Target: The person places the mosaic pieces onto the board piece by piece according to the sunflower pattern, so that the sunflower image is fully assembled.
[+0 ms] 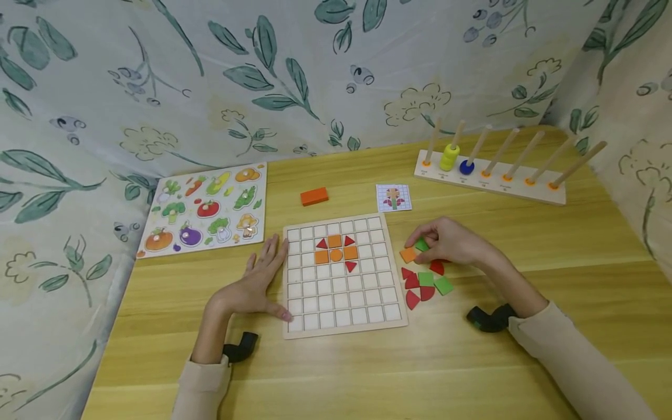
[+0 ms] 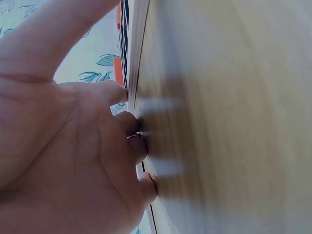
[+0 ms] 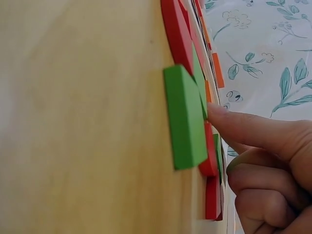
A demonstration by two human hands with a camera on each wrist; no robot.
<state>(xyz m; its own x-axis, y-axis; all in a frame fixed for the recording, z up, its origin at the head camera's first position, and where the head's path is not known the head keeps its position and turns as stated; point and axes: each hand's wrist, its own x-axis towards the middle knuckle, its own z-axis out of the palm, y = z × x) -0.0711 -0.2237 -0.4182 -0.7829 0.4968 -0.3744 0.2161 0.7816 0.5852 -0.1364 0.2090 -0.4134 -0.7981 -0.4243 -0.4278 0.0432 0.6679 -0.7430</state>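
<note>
I've got the right hand [image 1: 446, 242] with its grip closed on an orange square tile [image 1: 408, 255] — pinched between thumb and finger, just off the right edge of the grid board [image 1: 341, 300]. A green tile [image 1: 422, 244] sits right beside the pinch, partly covered. Loose red and green tiles [image 1: 426, 279] bunch on the near side of the grip, with only a thin strip of wood between them and the board's rim. Left hand [image 1: 254, 289] grips nothing — fingers spread along the board's left edge, thumb at the near-left corner. Orange pieces and red triangles [image 1: 350, 266] sit mid-grid. On the far side I see an orange block [image 1: 314, 197] and a pattern card [image 1: 394, 198], both near the edge. A wide stretch of tabletop [image 1: 357, 376] runs from the board toward the person.
</note>
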